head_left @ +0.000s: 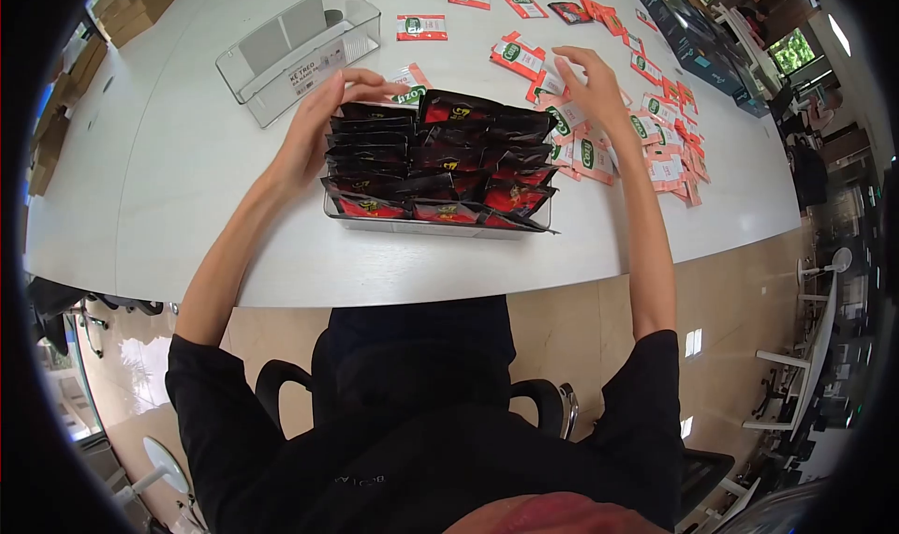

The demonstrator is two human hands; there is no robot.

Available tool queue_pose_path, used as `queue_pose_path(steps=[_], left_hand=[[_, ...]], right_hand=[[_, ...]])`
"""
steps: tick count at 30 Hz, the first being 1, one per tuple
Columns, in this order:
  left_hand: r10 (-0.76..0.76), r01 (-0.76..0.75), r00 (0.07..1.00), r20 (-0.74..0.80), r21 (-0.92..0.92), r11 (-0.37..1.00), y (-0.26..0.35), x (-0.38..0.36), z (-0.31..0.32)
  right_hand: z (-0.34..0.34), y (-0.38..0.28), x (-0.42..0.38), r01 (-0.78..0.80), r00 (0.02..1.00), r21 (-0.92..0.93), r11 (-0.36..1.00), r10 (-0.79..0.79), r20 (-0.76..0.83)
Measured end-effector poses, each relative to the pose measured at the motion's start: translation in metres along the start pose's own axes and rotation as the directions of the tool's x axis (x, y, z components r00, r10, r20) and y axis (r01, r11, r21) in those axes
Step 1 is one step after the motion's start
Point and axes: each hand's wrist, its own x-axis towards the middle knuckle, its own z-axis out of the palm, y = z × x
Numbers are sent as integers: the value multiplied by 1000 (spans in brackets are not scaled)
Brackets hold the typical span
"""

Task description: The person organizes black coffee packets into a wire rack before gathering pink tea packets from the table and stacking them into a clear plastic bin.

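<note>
Between the spread left fingers (370, 91) and spread right fingers (582, 57) sits the bin (435, 227) of black packets (449, 157).

We seem to be in an office, or a shared workroom much like one. Around the middle we see a broad white table (169, 187), with a black armchair (270, 377) pulled up at six o'clock. Between eight and nine o'clock stands a dark swivel chair (56, 295) on a star-shaped base. Between three and four o'clock we find a white desk (815, 361). Glossy floor tiles (571, 328) spread below us, a window (794, 51) shows greenery at two, and cardboard boxes (140, 7) sit towards ten.
</note>
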Motion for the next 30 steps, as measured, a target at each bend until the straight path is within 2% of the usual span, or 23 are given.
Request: queue_pose_path(steps=[1,2,4,6,8,9,12,18,20,21,25,27,28,29,30], left_hand=[[-73,70,997,-9,-163,984,-3,-2,7],[-64,62,998,-11,-165,984,-8,-2,7],[-165,183,983,84,-302,936,-15,-2,3],[-116,133,990,76,-274,953,-12,-2,5],[-168,169,985,30,-325,931,-8,-3,7],[-210,194,978,-13,-330,924,-1,-4,13],[-186,186,982,30,-308,933,-16,-1,4],[-200,187,980,0,-351,918,-6,-3,12],[-187,182,982,19,-340,923,-10,-2,8],[-172,176,984,42,-332,927,-11,-1,7],[-182,186,982,43,-338,922,-12,-1,7],[-183,188,982,46,-321,928,-13,-1,6],[-184,189,982,47,-322,928,-12,-2,7],[-191,189,981,24,-313,931,-10,-2,10],[-198,189,980,0,-303,934,-9,-2,11]], right_hand=[[9,16,6,-2,1000,-69,998,2,-7],[18,29,12,6,1000,-73,997,-6,-8],[34,52,24,-98,994,-166,981,88,-70],[46,68,33,-82,993,-216,973,61,-104],[51,63,36,-223,973,-346,912,188,-131],[53,67,39,-203,977,-366,908,166,-131],[51,81,54,-242,970,-315,918,218,-110],[50,91,73,-234,972,-391,890,219,-83],[48,92,74,-261,964,-286,922,236,-120],[49,88,73,-246,964,-282,927,204,-171],[37,71,69,-304,950,-274,912,268,-161],[32,66,68,-346,925,-138,928,313,-214],[35,71,67,-347,925,-139,927,314,-214],[43,80,67,-236,926,-260,936,135,-353],[50,88,68,-139,886,-390,910,-61,-459]])
